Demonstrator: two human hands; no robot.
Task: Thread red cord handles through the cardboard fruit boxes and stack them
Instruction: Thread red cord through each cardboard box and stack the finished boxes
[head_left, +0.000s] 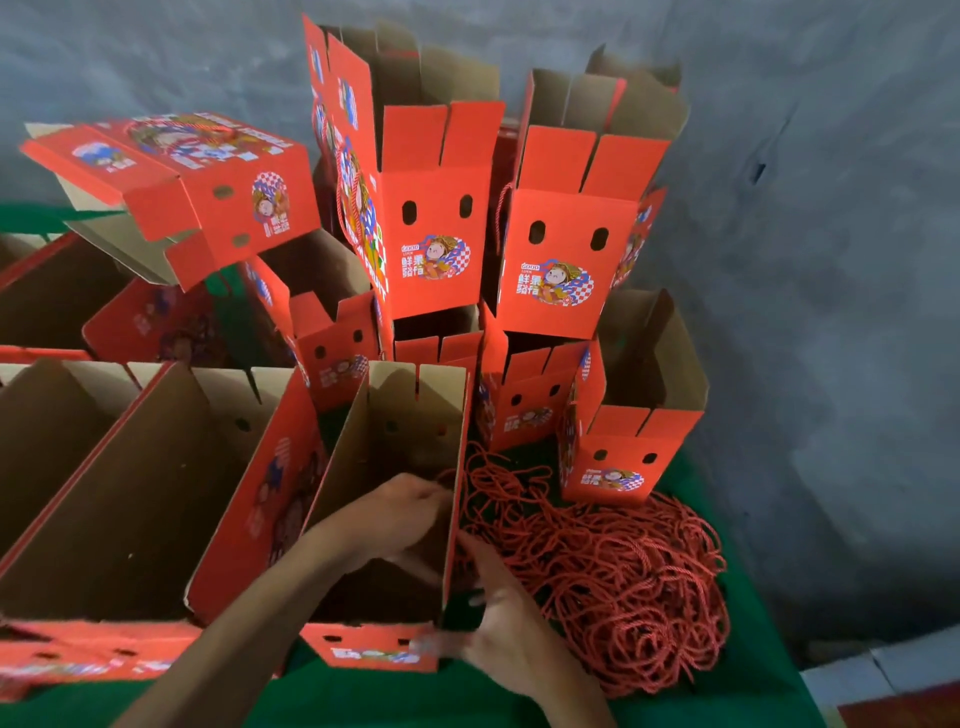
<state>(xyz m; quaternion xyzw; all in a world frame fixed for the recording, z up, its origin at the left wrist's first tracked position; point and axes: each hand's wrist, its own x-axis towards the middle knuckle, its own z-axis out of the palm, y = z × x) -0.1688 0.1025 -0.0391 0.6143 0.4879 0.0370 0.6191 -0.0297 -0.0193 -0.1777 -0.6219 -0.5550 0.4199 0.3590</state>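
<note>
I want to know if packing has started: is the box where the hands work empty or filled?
Empty. The box shows only bare brown walls inside; just the left hand reaches in.

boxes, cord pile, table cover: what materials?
Boxes: cardboard, apparently corrugated; raw brown matte inside, printed red outside, die-cut holes and slotted flaps.
Cord pile: twisted red cord, probably synthetic; spiral strand pattern shows.
Table cover: green, matte, looks like fabric; weave not resolvable.

Red boxes (558, 260) (brown inside), green cloth (737, 696).
</note>
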